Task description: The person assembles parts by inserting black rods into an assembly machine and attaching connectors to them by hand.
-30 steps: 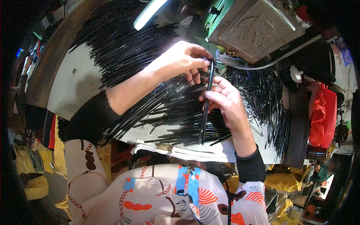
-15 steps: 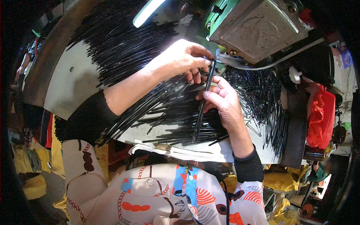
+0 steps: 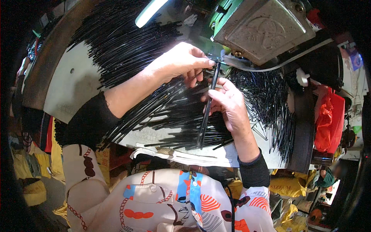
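My right hand (image 3: 228, 103) has its thumb and fingers closed round a long, thin black strip (image 3: 205, 123), which slants up to the working point of a machine (image 3: 266, 33). My left hand (image 3: 185, 63) is closed in a pinch just left of the strip's upper end. A small dark piece shows at its fingertips, too small to make out; its other fingers curl below. Beneath both hands lies a heap of similar black strips (image 3: 179, 104) on a pale worktop (image 3: 63, 89).
A large pile of black strips (image 3: 123, 42) covers the far left, and a tangled pile (image 3: 266, 100) lies right of my right hand. A white lamp (image 3: 150, 13) hangs above. A red plastic bag (image 3: 326, 123) is at the right edge. Yellow sacks (image 3: 288, 186) lie below.
My left fingertips have drawn slightly left, away from the upper end of the strip. My right hand keeps hold of the strip in nearly the same place.
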The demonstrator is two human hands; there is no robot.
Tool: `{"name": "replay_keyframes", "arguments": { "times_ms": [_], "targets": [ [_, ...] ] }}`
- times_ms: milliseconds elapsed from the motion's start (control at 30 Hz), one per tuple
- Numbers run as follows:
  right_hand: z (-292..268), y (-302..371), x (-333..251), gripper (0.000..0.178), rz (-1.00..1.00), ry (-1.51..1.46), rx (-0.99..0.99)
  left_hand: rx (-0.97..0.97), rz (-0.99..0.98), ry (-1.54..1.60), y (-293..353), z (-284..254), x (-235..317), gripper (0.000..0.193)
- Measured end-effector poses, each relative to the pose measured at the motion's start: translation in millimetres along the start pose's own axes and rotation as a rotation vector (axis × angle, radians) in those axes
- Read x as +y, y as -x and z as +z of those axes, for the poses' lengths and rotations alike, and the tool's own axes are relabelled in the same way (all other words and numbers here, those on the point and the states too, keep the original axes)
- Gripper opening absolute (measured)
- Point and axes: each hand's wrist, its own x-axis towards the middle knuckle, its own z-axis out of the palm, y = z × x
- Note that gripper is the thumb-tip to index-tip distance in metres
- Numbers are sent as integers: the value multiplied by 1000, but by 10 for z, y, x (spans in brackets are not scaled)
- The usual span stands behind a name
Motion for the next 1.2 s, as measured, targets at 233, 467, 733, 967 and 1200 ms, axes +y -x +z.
{"name": "replay_keyframes", "arguments": {
  "times_ms": [233,467,733,967,1200],
  "targets": [
    [22,-16,-2,27,-7,-76,10,2,0,-19,33,25,40,31],
    [-12,-65,37,23,-49,-116,47,-97,48,52,40,44,31,33],
    [9,-64,-25,25,-48,-75,62,-156,21,61,46,31,11,32],
    [-31,-86,-41,27,-64,-87,45,-125,40,43,5,34,-5,32],
    [9,-98,-57,28,-83,-72,45,-124,61,56,44,39,7,32]
  ]
}}
